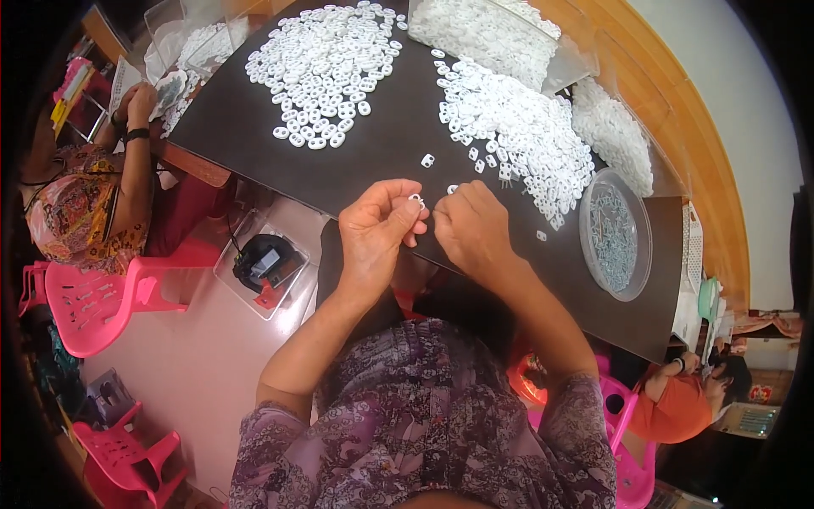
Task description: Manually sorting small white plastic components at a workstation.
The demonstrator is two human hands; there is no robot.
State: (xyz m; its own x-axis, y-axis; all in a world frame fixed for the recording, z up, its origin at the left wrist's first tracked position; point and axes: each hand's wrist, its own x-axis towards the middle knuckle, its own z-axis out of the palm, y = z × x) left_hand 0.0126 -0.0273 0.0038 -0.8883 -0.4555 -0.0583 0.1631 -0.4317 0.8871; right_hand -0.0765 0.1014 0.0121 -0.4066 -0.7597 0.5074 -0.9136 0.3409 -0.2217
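Note:
Near the table's front edge, my left hand (375, 227) pinches a small white two-holed plastic piece (415, 200) between thumb and fingers. Close beside it, my right hand (475, 225) is closed with the knuckles up; its fingertips are hidden, so what they grip cannot be seen. Another white piece (452, 189) shows at the far side of the right hand, and whether the hand touches it I cannot tell. Beyond both hands a single loose piece (427, 159) lies on the dark table (365, 161).
A heap of oval two-holed pieces (326, 68) lies far left, a heap of smaller white pieces (517, 136) far right. Behind stands a clear bin (564, 72) of white parts. A round tub (638, 284) holds small metal parts. Co-workers sit left (80, 212) and right (678, 407).

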